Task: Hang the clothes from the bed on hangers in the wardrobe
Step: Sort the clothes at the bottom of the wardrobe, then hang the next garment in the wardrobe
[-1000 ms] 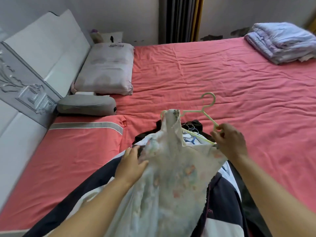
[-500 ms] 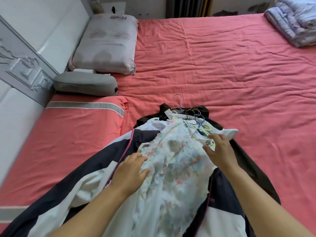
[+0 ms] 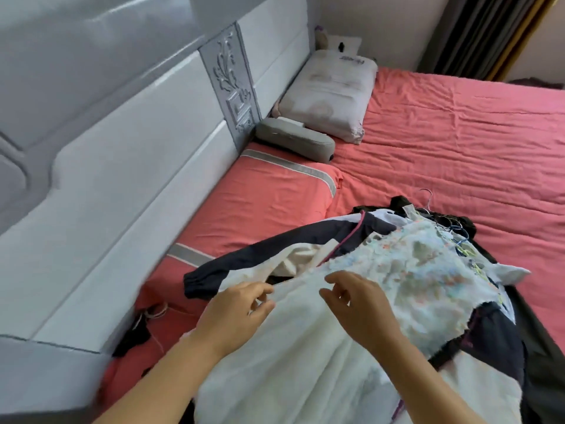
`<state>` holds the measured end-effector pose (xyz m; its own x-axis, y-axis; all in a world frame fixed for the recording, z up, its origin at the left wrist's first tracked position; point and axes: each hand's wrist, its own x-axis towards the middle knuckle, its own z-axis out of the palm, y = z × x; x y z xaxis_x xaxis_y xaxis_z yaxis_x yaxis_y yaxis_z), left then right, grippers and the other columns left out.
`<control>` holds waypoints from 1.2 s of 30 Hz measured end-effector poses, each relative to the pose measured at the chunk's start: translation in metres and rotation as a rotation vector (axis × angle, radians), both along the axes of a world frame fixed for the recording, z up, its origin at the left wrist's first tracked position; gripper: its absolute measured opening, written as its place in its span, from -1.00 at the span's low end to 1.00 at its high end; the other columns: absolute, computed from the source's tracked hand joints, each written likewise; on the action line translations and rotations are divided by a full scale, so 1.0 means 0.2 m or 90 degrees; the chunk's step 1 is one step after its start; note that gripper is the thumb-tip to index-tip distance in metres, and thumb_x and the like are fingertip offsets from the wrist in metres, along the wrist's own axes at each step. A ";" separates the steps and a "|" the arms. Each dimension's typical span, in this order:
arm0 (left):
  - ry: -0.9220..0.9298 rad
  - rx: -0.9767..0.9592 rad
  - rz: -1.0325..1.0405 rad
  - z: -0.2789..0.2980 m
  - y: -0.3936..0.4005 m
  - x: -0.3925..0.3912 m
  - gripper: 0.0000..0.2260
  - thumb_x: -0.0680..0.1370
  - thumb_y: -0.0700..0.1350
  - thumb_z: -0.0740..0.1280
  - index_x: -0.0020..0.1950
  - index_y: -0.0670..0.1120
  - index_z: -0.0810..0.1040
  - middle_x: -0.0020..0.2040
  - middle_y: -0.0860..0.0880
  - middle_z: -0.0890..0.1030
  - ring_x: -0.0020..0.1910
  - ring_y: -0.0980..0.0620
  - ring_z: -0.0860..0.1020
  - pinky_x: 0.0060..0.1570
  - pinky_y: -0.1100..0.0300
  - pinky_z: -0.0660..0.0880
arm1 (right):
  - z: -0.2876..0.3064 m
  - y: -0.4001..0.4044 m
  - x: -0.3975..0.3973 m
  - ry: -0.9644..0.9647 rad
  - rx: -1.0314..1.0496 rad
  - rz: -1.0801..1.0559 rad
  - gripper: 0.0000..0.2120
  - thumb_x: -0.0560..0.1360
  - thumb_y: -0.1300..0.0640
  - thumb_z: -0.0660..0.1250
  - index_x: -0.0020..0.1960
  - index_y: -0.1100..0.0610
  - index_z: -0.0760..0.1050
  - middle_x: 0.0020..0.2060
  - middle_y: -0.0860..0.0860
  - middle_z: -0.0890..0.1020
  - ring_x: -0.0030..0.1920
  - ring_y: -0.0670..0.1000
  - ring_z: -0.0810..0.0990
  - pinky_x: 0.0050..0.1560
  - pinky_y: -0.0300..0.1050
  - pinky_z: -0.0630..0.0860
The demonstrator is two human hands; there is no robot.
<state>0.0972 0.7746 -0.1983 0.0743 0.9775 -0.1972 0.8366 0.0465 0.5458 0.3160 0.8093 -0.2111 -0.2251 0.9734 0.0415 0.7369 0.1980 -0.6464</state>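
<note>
A white dress with a pale floral top point(image 3: 412, 270) lies spread over a pile of clothes on the red bed point(image 3: 458, 133). Under it is a dark navy and white jacket point(image 3: 275, 258), one sleeve stretched to the left. Several wire and plastic hangers point(image 3: 452, 231) lie tangled at the far end of the pile, by the dress's neck. My left hand point(image 3: 235, 316) pinches the dress's plain white edge between thumb and fingers. My right hand point(image 3: 357, 304) hovers over the white fabric beside it, fingers loosely bent and holding nothing.
A grey and white padded headboard point(image 3: 122, 148) runs along the left. A red pillow point(image 3: 260, 203), a small grey cushion point(image 3: 293, 140) and a white pillow point(image 3: 330, 96) lie against it. Dark curtains point(image 3: 477, 35) hang at the far right corner.
The dress on its hanger went down onto the pile and my right hand let go of the hanger. Both hands moved to the dress's white lower part. My view swung left.
</note>
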 end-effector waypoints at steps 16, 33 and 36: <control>0.013 0.032 0.455 0.28 -1.99 -1.32 -0.76 0.51 0.07 0.34 0.17 0.14 0.57 -0.09 0.28 0.54 -0.12 0.28 0.53 -0.07 0.39 0.45 | 0.35 -1.30 -1.71 0.049 0.074 0.519 -0.58 0.37 -0.21 0.12 -0.01 0.01 0.58 -0.26 -0.11 0.59 -0.27 -0.10 0.51 -0.23 -0.20 0.45; 0.229 0.050 1.227 0.74 -3.46 -1.07 -0.80 0.57 0.11 0.23 0.19 0.23 0.45 -0.02 0.26 0.49 -0.12 0.28 0.47 -0.12 0.44 0.42 | 0.75 -2.52 -2.67 0.262 0.115 1.257 -0.72 0.35 -0.21 0.23 0.02 -0.15 0.45 -0.41 -0.32 0.40 -0.42 -0.30 0.40 -0.42 -0.41 0.38; 0.304 0.099 1.317 0.89 -3.58 -0.95 -0.80 0.56 0.11 0.25 0.18 0.22 0.48 -0.04 0.31 0.47 -0.06 0.26 0.50 -0.09 0.40 0.45 | 0.92 -2.75 -2.71 0.316 0.131 1.367 -0.60 0.36 -0.30 0.14 0.06 -0.14 0.51 -0.34 -0.29 0.43 -0.36 -0.28 0.42 -0.29 -0.27 0.46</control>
<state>-0.0934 0.0577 -0.0194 -0.8786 -0.4334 0.2005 -0.3106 0.8375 0.4495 -0.2251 0.2598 -0.0270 -0.5783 -0.6763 0.4563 -0.7877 0.3175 -0.5279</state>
